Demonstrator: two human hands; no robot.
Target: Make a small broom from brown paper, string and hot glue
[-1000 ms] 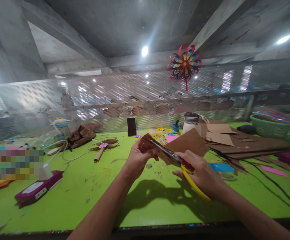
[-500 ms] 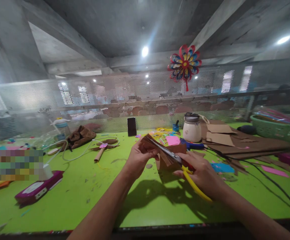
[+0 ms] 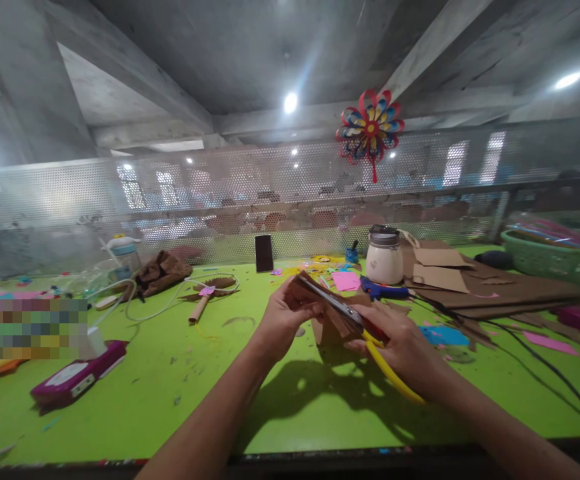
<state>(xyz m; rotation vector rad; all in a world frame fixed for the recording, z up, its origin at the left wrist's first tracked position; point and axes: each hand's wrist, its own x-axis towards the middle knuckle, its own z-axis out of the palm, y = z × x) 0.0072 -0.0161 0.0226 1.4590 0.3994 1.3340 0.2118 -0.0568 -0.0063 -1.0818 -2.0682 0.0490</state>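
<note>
Brown paper (image 3: 331, 332) swung lower, between both hands (image 3: 279, 321)

Forward head view over both hands (image 3: 283, 320).

Ceiling (image 3: 240, 47): grey concrete, crossed by beams (image 3: 437, 48)
Lights (image 3: 291, 103): glowing white overhead
Partition (image 3: 250, 175): perforated sheet
Tabletop (image 3: 120, 420): bright lime green

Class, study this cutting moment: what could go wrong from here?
The left hand holds the brown paper close to the scissors, so a slip could nick a finger. The brown paper is in several layers, which might shift and cut unevenly. A blue glue gun lies beyond the right hand; if hot, it could burn.
</note>
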